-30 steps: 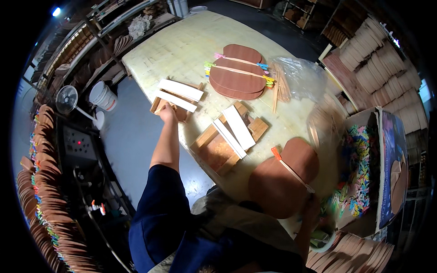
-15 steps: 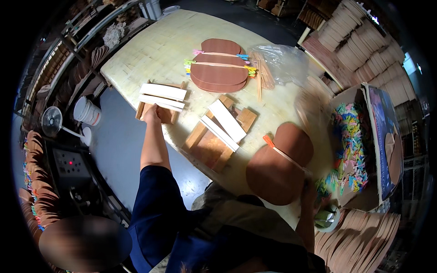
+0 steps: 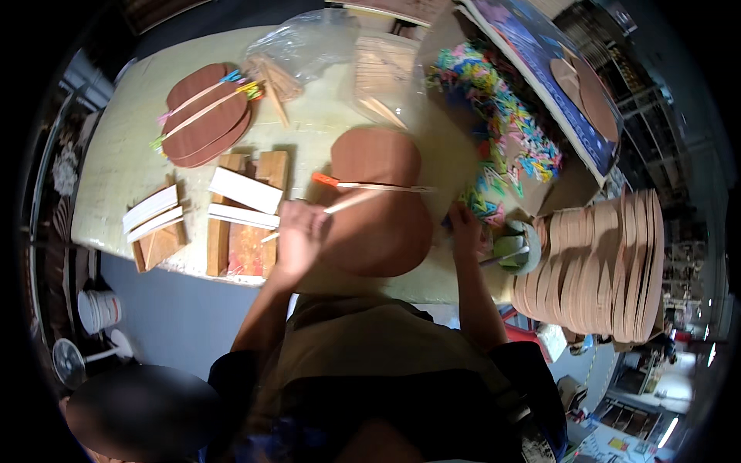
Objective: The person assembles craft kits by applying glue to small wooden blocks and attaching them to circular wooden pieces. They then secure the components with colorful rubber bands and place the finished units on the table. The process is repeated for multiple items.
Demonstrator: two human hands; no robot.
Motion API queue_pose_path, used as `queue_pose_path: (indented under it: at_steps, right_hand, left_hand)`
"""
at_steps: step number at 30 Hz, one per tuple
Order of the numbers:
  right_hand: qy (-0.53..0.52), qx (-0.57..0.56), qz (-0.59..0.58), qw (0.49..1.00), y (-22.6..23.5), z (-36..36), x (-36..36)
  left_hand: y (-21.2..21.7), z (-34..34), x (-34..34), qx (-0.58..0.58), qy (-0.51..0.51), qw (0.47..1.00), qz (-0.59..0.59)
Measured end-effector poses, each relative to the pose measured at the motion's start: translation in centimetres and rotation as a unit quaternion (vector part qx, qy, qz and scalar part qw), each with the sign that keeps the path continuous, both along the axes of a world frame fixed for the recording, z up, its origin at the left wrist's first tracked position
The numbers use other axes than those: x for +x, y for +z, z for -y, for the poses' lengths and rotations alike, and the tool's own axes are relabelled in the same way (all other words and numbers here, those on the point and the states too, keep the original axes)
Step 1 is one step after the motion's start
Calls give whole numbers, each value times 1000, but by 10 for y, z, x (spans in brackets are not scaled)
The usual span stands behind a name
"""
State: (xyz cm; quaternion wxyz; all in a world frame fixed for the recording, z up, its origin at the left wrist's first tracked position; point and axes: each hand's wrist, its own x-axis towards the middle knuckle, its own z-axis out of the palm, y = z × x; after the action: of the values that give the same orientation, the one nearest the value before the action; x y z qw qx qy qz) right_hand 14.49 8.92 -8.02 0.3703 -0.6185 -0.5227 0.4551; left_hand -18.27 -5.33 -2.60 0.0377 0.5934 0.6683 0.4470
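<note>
In front of me lies a guitar-shaped brown wood plate. A thin pale strip crosses its waist, with an orange clothespin clamped at the left end. My left hand is closed on a second thin wooden strip, slanting over the plate's left side. Beyond the plate's right side, my right hand reaches the near end of a heap of coloured clothespins. Its fingers are bent together; whether they hold a clothespin cannot be made out.
Two wooden frames carrying white slats stand at left. Behind them lie clamped brown plates, loose wooden sticks and a clear plastic bag. At right are a small tub and a row of curved plates.
The view has swung right. My left hand has left the far-left frame and now holds a strip over the plate. My right hand has moved from the plate's edge to the clothespins.
</note>
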Motion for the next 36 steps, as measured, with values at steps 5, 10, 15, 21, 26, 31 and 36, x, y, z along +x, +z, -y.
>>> queue_pose_path:
  at_steps: [5,10,15,21,26,31,36]
  right_hand:
    - [-80,-33,-264,961,-18,20,12]
    - [-86,-92,-339,932,-16,34,11]
    - [-80,-121,-348,926,-3,39,1]
    - [-97,-154,-324,928,-6,45,-1]
    - [-95,-171,-374,906,-5,45,-5]
    - [21,-118,-212,970,-2,35,11]
    - [97,153,441,879,19,5,29]
  left_hand:
    - [-24,-41,64,10,-135,991,11]
    - [-37,-52,76,-13,-155,988,-1]
    - [-41,-53,74,-1,-166,986,-4]
    - [-39,-55,76,26,-164,986,-14]
    - [-37,-53,76,16,-162,986,-15]
    - [-40,-55,76,38,-161,986,-14]
    - [-45,-56,79,37,-176,983,-29]
